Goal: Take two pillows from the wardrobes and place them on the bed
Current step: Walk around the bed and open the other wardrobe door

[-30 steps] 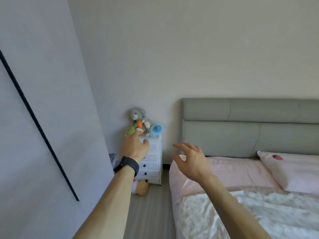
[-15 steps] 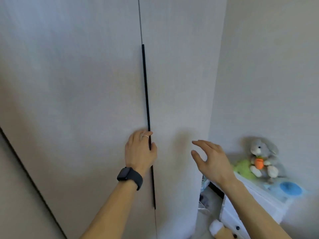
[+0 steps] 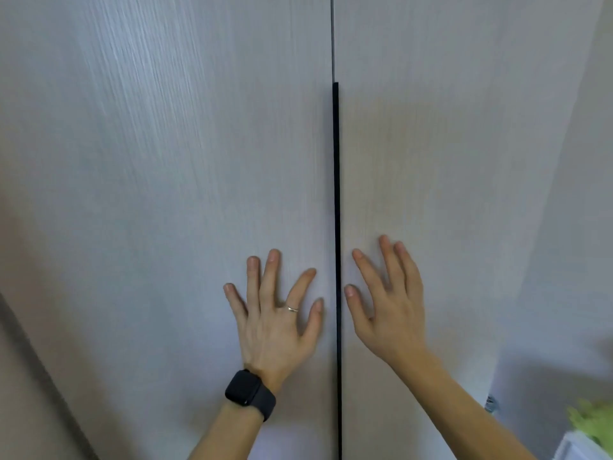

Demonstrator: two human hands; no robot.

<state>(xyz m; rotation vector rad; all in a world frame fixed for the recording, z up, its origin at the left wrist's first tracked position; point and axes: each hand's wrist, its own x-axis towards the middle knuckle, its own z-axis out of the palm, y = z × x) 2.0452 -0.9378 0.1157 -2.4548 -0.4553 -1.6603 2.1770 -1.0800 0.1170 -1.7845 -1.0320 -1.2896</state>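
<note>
In the head view, the black handle strip [image 3: 336,260] runs vertically down the seam of the shut wardrobe doors [image 3: 166,194], between the two hands and equally near both. The left hand [image 3: 275,323] and right hand [image 3: 391,313] have fingers spread wide, flat against the doors it seems, holding nothing. No pillow shows; they are presumably behind the doors.

no readable text, labels, brands or numbers anywhere in view
</note>
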